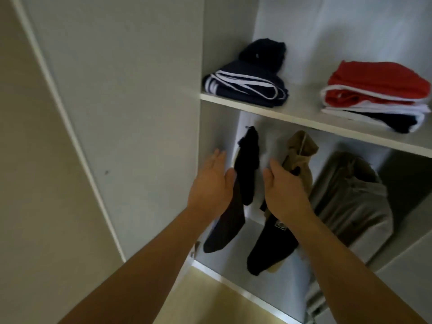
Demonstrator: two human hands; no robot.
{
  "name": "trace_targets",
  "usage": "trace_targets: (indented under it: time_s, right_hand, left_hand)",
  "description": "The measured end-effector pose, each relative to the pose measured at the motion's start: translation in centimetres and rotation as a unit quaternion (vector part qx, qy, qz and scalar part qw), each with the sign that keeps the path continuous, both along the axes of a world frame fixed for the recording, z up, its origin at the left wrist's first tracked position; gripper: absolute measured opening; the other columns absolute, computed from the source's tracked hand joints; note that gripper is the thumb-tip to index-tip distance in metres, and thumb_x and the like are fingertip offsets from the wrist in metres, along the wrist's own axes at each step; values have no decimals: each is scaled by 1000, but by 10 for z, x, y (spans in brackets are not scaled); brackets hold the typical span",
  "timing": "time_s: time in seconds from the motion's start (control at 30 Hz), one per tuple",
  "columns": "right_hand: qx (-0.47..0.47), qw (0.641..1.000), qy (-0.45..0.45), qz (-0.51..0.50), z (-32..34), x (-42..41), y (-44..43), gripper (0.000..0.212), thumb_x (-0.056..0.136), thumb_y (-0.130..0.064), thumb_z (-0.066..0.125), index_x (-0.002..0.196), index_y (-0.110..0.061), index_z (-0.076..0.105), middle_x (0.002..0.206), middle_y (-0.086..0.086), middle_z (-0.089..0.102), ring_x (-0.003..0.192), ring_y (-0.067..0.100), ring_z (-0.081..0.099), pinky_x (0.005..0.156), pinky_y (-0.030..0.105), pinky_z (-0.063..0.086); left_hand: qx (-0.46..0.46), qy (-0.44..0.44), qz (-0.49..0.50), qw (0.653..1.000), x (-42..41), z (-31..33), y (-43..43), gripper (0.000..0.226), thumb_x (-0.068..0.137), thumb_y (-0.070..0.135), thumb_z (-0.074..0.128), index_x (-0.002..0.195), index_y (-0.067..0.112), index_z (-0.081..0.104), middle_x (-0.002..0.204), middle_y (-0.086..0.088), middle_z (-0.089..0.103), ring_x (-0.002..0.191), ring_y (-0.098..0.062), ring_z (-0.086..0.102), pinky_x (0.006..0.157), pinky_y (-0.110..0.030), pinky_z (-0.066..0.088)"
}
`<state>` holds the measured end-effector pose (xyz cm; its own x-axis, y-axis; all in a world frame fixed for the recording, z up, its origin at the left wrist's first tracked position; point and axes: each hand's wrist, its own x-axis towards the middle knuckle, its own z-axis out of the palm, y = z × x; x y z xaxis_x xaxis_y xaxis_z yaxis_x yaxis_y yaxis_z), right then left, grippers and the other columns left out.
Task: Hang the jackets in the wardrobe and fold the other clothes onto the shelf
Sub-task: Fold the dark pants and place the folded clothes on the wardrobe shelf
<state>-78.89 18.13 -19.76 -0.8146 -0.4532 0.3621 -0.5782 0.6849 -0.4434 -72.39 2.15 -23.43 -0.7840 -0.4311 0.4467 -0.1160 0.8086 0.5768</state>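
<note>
Both hands, left hand [210, 181] and right hand [284, 190], reach empty and open between the hanging dark jacket [236, 195] and tan jacket [299, 155]; they should space these evenly.

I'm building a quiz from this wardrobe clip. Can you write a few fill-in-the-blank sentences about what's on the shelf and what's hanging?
1. The red pile lies on the ____ side of the shelf.
2. The navy pile has ____ stripes.
3. The grey jacket hangs ____ the shelf.
4. Both hands are ____ and hold nothing.

Missing words: right; white; below; open
</note>
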Motion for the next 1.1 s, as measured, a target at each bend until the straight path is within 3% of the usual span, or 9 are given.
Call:
trace_targets:
  time_s: [0.17,0.27,0.4,0.53,0.63,0.83,0.97,1.03,1.1]
  right_hand:
    - [1,997,2,80,15,47,-36,44,109,-28,37,150,-13,37,133,14,61,115,30,63,90,31,48]
    - [-9,994,-5,109,24,67,-51,39,108,-21,40,146,-11,40,114,11,65,100,23,66,78,22,47]
    - [3,990,25,136,37,85,-60,37,106,-14,45,142,-5,43,128,14,60,116,27,62,88,22,41]
    - [19,991,31,127,45,98,-56,48,107,-20,33,154,-10,30,147,15,48,131,33,50,103,40,44]
    - [30,992,40,119,49,100,-48,46,107,-18,34,151,-7,33,142,17,52,125,35,54,99,42,46]
    - [-3,995,26,92,43,92,-34,40,109,-23,38,146,-9,38,107,8,63,87,11,64,76,18,46]
    - [-27,998,19,51,36,85,-19,45,108,-26,40,150,-11,37,127,12,63,110,23,64,85,20,37]
    - [-40,998,26,37,36,80,-7,42,108,-27,41,147,-9,42,129,12,63,114,26,62,93,24,40]
    - [-41,999,21,21,37,73,6,39,107,-24,44,143,-9,45,124,11,64,103,22,64,92,30,48]
  left_hand:
    - [-135,86,203,966,63,22,-52,66,103,32,47,158,6,23,167,-20,1,155,-38,-3,126,-47,6]
    - [-104,80,332,934,83,38,-79,88,94,32,59,159,2,9,162,-34,-7,151,-49,-7,124,-53,4]
    - [-7,59,391,919,92,44,-99,107,87,31,69,159,3,-4,160,-36,-12,148,-55,-8,122,-55,4]
    - [43,29,355,933,94,41,-111,111,86,29,68,159,12,-13,161,-34,-13,148,-54,1,123,-53,9]
    - [48,78,362,928,100,47,-111,113,77,28,68,160,14,-7,156,-27,17,135,-50,33,115,-54,29]
    - [-4,170,320,932,120,41,-97,89,92,30,63,159,3,10,142,-25,43,124,-45,48,101,-51,40]
    - [-126,185,190,956,113,36,-60,75,97,31,61,158,7,22,119,-21,54,90,-42,60,69,-42,48]
    - [-186,172,117,960,98,38,-43,86,94,42,61,160,16,13,134,-14,47,101,-32,62,72,-32,50]
    - [-215,161,73,960,73,43,-29,102,88,53,60,162,25,-5,166,1,16,135,-24,46,99,-30,43]
